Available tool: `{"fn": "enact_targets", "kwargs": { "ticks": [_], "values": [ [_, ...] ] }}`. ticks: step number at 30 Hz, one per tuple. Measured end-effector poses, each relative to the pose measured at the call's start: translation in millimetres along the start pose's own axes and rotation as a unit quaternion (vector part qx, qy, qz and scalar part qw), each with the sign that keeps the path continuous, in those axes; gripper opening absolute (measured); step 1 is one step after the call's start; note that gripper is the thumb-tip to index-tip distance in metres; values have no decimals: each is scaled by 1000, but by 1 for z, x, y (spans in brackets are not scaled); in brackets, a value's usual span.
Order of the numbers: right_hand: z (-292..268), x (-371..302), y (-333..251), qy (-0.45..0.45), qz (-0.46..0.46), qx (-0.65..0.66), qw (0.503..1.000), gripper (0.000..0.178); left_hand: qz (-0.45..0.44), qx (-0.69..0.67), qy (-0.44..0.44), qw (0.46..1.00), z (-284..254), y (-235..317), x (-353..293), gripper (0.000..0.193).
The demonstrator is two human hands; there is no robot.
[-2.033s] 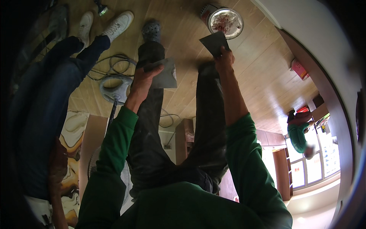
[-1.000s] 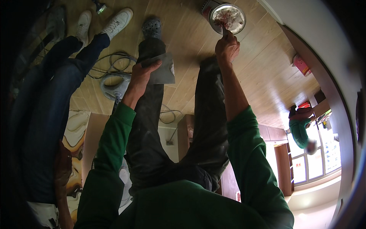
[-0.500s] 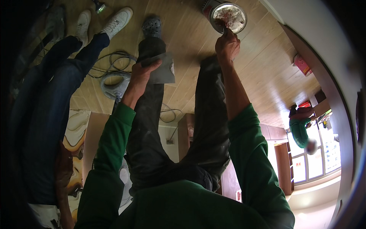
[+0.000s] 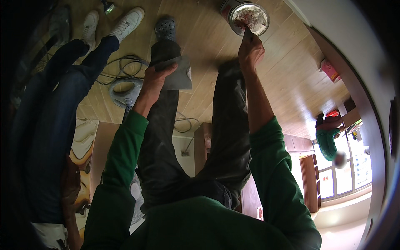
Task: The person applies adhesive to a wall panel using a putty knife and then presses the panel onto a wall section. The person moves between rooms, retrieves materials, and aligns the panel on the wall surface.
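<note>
My left hand (image 4: 155, 81) grips a flat grey rectangular plate (image 4: 180, 77), with the thumb lying across its face. A small pale smear shows at the plate's right edge. Farther forward and to the right, my right hand (image 4: 251, 53) is closed around a dark putty knife (image 4: 248, 35). The tip of that knife reaches over the near rim of an open round tin (image 4: 263, 30). Inside the tin is a whitish paste streaked with reddish brown (image 4: 249, 16). Most of the knife's handle is hidden by my fingers.
A person in jeans and white shoes (image 4: 129, 25) stands at my left. Between us lie a grey power tool (image 4: 121, 93) and its looped cable (image 4: 125, 62). A pink box (image 4: 330, 71) sits by the right wall. Far right, another person in green (image 4: 326, 141) works near a window.
My right hand has drawn back slightly toward me and to the right, so more of the paste shows. The left hand with the plate is almost unmoved.
</note>
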State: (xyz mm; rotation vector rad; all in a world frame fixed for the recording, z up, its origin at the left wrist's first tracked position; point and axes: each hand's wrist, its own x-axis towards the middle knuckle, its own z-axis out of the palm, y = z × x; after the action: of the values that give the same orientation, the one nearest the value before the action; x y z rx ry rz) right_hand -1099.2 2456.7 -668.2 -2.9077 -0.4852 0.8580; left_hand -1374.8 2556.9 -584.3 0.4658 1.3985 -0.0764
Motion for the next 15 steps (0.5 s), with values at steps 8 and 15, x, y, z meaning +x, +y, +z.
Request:
{"fn": "enact_targets", "kwargs": {
  "ticks": [8, 15],
  "values": [
    [7, 2, -4, 14, 10, 35, 999, 34, 14, 36, 27, 999, 5, 4, -1, 44],
    [-5, -7, 21, 6, -3, 66, 998, 30, 60, 103, 5, 993, 4, -3, 41, 42]
  ]
}}
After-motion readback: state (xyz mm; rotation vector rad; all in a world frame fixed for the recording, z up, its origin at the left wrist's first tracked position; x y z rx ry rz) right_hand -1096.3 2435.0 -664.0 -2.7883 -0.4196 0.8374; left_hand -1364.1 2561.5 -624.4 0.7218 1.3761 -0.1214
